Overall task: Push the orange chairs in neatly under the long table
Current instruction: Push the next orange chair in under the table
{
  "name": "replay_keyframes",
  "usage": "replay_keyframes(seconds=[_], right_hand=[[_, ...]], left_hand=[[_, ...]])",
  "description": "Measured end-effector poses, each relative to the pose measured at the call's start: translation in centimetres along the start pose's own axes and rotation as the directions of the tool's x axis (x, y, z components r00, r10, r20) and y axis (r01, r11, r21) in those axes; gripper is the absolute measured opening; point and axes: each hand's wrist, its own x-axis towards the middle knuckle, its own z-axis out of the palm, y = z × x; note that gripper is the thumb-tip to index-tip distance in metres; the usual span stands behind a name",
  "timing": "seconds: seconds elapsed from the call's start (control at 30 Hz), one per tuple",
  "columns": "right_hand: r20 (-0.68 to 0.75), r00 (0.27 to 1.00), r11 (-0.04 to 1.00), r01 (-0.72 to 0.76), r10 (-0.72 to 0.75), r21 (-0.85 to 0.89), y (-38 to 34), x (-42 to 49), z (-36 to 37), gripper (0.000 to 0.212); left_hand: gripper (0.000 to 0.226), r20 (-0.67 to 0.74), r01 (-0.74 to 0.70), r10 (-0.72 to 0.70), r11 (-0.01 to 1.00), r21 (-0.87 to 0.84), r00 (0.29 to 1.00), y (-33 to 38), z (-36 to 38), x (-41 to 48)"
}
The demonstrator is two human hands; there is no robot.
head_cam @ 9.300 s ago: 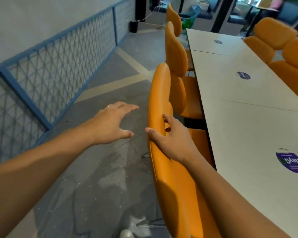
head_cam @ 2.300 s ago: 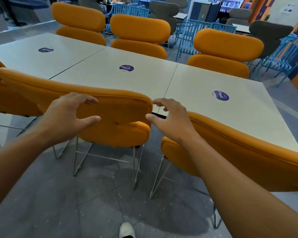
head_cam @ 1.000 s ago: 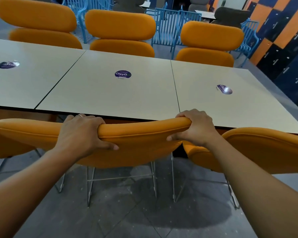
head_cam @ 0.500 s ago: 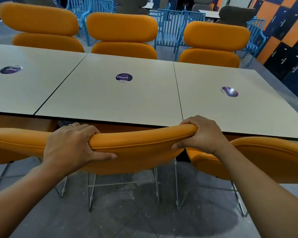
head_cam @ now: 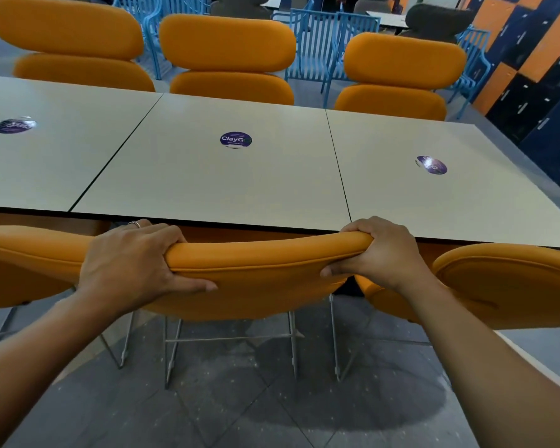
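Note:
The middle orange chair (head_cam: 259, 279) stands in front of me with its backrest top close against the near edge of the long white table (head_cam: 214, 185). My left hand (head_cam: 133, 263) grips the backrest top on its left part, fingers over the far side, thumb on the near face. My right hand (head_cam: 382, 253) is closed on the backrest's right end. Its seat is hidden under the tabletop. Another orange chair (head_cam: 511, 282) stands to the right and one (head_cam: 23, 270) to the left, both at the same table edge.
Three orange chairs (head_cam: 230, 56) line the far side of the table. Blue slatted metal chairs (head_cam: 324, 37) and grey chairs stand behind them. Dark blue and orange lockers (head_cam: 543, 79) fill the right wall. The chair's thin metal legs (head_cam: 233, 341) rest on grey tiled floor.
Both hands have closed on the middle chair's backrest and kept hold. In the last second the backrest has stayed against the table edge, with only a slight shift of my view.

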Motion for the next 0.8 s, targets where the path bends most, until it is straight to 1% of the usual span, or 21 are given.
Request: replay_keyframes(seconds=[0.13, 0.23, 0.3, 0.53, 0.67, 0.8], right_hand=[[-0.038, 0.999, 1.000, -0.006, 0.006, -0.001, -2.2, -2.0, 1.8, 0.078], [-0.056, 0.998, 0.999, -0.014, 0.011, -0.039, -3.4, -3.4, 3.0, 0.077], [-0.060, 0.998, 0.998, -0.020, 0.016, -0.059, -4.3, -4.2, 3.6, 0.080], [0.010, 0.999, 0.987, -0.028, 0.030, -0.155, -6.5, -6.0, 3.9, 0.085], [0.012, 0.998, 0.960, -0.057, 0.063, -0.273, -7.3, -5.6, 4.2, 0.088], [0.045, 0.997, 0.958, -0.042, 0.057, -0.283, -7.0, -4.9, 3.9, 0.081]], left_hand=[[0.080, 0.027, -0.006, 0.006, 1.000, -0.002, 1.000, -2.6, -0.4, -1.2], [0.083, 0.048, -0.009, 0.009, 1.000, 0.002, 0.999, -4.0, -0.6, -2.0], [0.086, 0.067, -0.001, 0.001, 1.000, 0.004, 0.998, -4.9, -0.8, -2.7], [0.090, 0.108, -0.012, 0.012, 1.000, -0.002, 0.994, -5.9, -1.4, -4.0], [0.085, 0.089, 0.012, -0.008, 0.999, -0.039, 0.996, -5.6, -1.2, -3.9], [0.074, 0.075, 0.032, -0.027, 0.997, -0.069, 0.997, -4.9, -1.1, -4.1]])
